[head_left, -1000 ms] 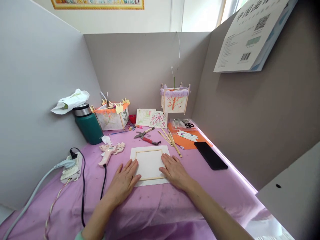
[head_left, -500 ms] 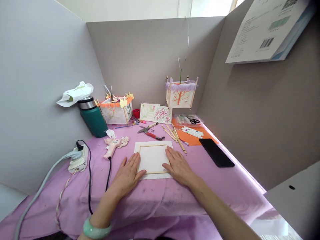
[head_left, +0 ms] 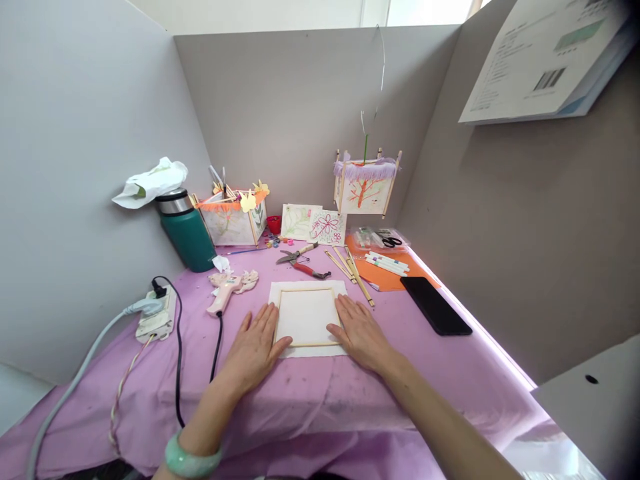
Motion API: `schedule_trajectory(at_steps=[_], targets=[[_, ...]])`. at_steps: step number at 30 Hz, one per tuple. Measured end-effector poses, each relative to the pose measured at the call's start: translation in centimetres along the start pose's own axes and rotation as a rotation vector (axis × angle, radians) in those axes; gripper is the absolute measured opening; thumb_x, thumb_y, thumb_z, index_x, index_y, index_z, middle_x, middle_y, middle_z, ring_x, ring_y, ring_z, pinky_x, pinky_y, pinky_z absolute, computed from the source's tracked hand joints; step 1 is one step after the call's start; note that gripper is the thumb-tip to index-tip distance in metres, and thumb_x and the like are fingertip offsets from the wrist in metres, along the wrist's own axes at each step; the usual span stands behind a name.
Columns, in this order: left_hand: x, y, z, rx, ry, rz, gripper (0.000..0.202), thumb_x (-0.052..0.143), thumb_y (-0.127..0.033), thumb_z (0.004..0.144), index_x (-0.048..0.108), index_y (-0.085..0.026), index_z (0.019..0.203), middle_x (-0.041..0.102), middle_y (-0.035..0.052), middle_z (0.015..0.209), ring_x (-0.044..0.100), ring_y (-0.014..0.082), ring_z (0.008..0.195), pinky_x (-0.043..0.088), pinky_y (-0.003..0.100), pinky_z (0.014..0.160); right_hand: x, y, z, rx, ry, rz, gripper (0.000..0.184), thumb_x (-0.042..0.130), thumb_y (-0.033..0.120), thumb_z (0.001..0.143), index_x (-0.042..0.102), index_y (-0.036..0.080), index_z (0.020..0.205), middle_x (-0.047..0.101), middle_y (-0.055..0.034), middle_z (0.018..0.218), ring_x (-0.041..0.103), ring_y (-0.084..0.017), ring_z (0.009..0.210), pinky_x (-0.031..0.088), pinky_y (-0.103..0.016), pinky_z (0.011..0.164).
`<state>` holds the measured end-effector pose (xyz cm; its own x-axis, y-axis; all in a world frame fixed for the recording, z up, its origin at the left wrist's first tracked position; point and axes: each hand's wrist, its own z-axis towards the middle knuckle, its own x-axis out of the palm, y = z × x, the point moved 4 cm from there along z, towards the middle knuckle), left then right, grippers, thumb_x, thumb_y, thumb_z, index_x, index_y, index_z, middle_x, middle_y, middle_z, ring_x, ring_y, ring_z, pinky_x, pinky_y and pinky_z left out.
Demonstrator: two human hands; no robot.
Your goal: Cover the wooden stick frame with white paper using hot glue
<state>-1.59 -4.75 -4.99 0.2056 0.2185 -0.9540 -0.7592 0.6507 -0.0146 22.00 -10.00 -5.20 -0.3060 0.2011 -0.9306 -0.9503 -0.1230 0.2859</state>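
Observation:
A square frame of thin wooden sticks [head_left: 306,290] lies flat on a slightly larger white sheet of paper [head_left: 307,320] near the table's middle. My left hand [head_left: 257,343] rests flat along the left side of the frame, fingers stretched out and thumb near its lower left corner. Along the right side lies my right hand [head_left: 361,331], also flat, its fingers over the frame's edge and its thumb reaching onto the paper. Parts of both side sticks are hidden under the hands.
Left stand a glue gun [head_left: 226,295], power strip [head_left: 157,317] and green bottle [head_left: 187,233]. Behind are pruning shears [head_left: 303,263], bamboo strips [head_left: 353,273] and a decorated box [head_left: 233,223]. A paper lantern [head_left: 365,187] hangs at the back; a phone [head_left: 435,305] lies right.
The view has shifted very slightly. Both hands stay flat at the frame's sides, with no clear movement of the frame or paper.

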Motion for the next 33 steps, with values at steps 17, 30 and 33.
schedule_trajectory(at_steps=[17, 30, 33], targets=[[-0.9, 0.5, 0.0, -0.237, 0.054, 0.051, 0.047, 0.025, -0.024, 0.092, 0.052, -0.014, 0.13, 0.047, 0.011, 0.142, 0.04, 0.0247, 0.134, 0.029, 0.049, 0.109, -0.3, -1.7, 0.3, 0.169, -0.02, -0.172, 0.049, 0.028, 0.017, 0.092, 0.049, 0.005, 0.134, 0.045, -0.017, 0.142, 0.038, -0.028, 0.134, 0.025, -0.047, 0.111], [-0.8, 0.7, -0.1, -0.191, 0.035, 0.101, 0.047, 0.025, -0.025, 0.094, 0.051, -0.011, 0.13, 0.047, 0.011, 0.141, 0.04, 0.0241, 0.133, 0.032, 0.05, 0.108, -0.8, -1.8, 0.2, 0.166, -0.153, -0.127, 0.041, 0.032, 0.02, 0.094, 0.057, 0.01, 0.125, 0.055, -0.0123, 0.134, 0.045, -0.024, 0.126, 0.026, -0.038, 0.109], [-0.8, 0.7, 0.0, -0.184, 0.035, 0.112, 0.046, 0.026, -0.023, 0.093, 0.051, -0.011, 0.13, 0.048, 0.0115, 0.141, 0.041, 0.0243, 0.133, 0.032, 0.049, 0.107, -1.8, -2.4, 0.0, 0.266, -0.312, -0.123, 0.038, 0.036, 0.019, 0.093, 0.06, 0.012, 0.12, 0.054, -0.0114, 0.134, 0.045, -0.024, 0.123, 0.031, -0.036, 0.104]])
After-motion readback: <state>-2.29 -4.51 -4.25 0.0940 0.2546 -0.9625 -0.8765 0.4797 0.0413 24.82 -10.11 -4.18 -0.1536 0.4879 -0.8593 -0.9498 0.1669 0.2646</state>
